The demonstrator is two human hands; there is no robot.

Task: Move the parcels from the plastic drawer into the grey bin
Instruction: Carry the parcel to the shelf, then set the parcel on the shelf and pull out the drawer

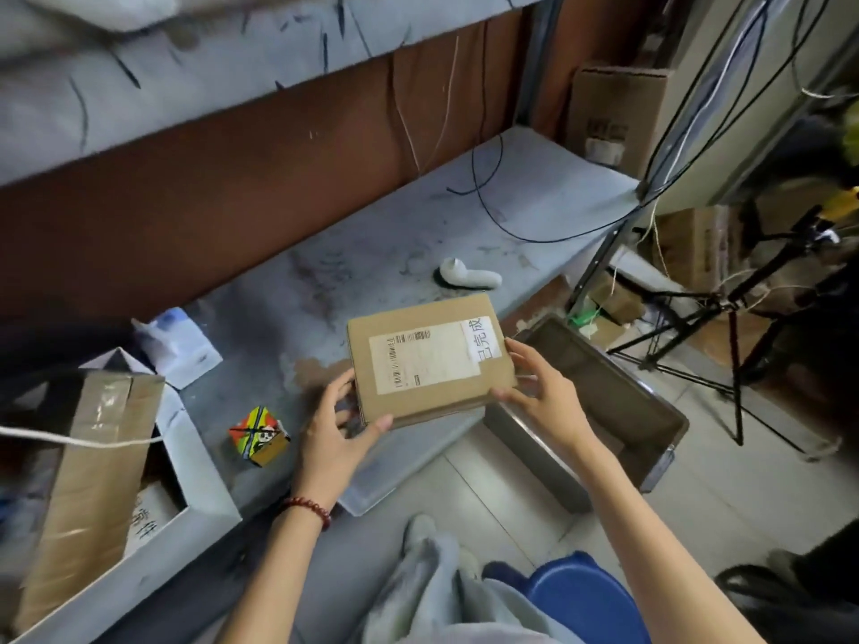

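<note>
A brown cardboard parcel (430, 360) with a white shipping label is held above the shelf's front edge. My left hand (339, 429) grips its near left corner, thumb on top. My right hand (541, 388) grips its right end. The grey bin (590, 457) stands on the floor just right of the parcel; the part of its inside that shows looks bare. The plastic drawer (204, 499) sits at the left on the shelf with a taped cardboard parcel (88, 481) and a labelled one inside.
A small colourful cube box (258, 434), a white packet (179, 346) and a white handheld device (467, 274) lie on the grey shelf (348, 271). Black cables loop at its back right. A tripod (725, 318) and cartons stand at right. A blue stool (590, 597) is near my knees.
</note>
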